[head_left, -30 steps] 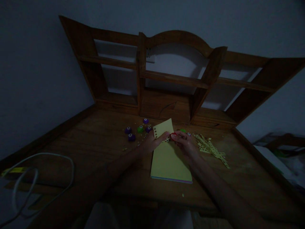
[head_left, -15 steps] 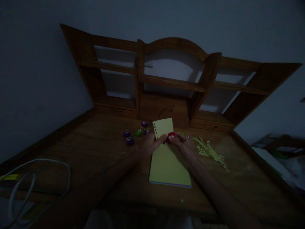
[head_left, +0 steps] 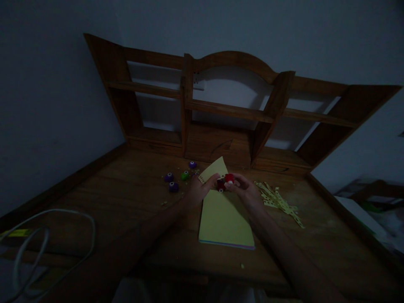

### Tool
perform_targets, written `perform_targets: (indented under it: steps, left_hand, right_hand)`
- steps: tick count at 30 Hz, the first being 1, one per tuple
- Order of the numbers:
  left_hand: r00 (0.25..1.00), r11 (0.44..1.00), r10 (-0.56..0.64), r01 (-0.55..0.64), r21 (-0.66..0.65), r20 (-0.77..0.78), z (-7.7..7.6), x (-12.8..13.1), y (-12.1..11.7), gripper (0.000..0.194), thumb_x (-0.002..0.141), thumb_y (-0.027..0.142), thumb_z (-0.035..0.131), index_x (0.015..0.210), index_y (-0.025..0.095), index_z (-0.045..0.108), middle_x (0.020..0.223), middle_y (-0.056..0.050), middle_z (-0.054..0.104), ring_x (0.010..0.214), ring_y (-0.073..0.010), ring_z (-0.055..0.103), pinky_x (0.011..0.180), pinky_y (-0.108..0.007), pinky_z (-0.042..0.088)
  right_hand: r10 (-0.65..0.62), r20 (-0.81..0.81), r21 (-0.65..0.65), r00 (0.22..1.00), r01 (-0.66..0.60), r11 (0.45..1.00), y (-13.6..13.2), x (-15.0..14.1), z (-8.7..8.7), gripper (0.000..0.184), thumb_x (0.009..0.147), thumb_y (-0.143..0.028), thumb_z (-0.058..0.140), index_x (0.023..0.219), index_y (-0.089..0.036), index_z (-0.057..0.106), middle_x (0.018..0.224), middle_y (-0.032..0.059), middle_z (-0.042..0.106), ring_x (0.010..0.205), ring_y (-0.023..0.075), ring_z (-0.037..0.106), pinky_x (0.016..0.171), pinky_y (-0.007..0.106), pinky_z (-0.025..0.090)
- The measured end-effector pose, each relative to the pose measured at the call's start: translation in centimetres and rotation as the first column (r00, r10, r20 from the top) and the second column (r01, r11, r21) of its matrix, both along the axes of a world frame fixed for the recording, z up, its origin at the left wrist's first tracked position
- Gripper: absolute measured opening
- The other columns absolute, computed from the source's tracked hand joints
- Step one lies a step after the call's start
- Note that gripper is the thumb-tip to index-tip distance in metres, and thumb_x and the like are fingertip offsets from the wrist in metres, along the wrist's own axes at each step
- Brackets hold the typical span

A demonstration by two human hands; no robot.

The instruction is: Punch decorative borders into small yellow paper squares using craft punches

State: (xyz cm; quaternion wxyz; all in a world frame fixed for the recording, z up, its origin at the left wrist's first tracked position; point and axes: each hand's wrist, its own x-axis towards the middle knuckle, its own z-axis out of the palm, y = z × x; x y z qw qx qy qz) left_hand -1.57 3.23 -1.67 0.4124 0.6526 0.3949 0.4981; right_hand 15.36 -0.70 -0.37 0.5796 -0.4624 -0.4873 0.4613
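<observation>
red punch [head_left: 229,178], small and rounded, quite a vivid colour. what's around it?

a grained wooden desk [head_left: 135,181], a flat stack of yellow paper [head_left: 225,219], and a thin yellow sheet [head_left: 213,169] with holes along one edge.

where's the punch exactly?

in the right hand [head_left: 248,190], fingers curled closed on it, near the far end of the stack.

and the left hand [head_left: 198,190]?

just beside it, thumb and fingers pinching the sheet.
</observation>
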Motion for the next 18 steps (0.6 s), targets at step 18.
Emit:
perform_targets:
  steps: [18]
  left_hand:
    - [0.958, 0.988, -0.011, 0.055, -0.145, 0.287, 0.25, 0.03, 0.52, 0.036, 0.077, 0.043, 0.065, 0.098, 0.014, 0.063, 0.1, -0.01, 0.069, 0.084, -0.0211, 0.066, 0.074, -0.032, 0.053]
  right_hand:
    - [0.08, -0.269, -0.019, 0.96, -0.088, 0.996, 0.78, 0.53, -0.55, 0.02, 0.076, -0.037, 0.071, 0.084, -0.019, 0.071, 0.078, 0.0014, 0.069, 0.063, 0.0113, 0.057, 0.059, 0.023, 0.044]
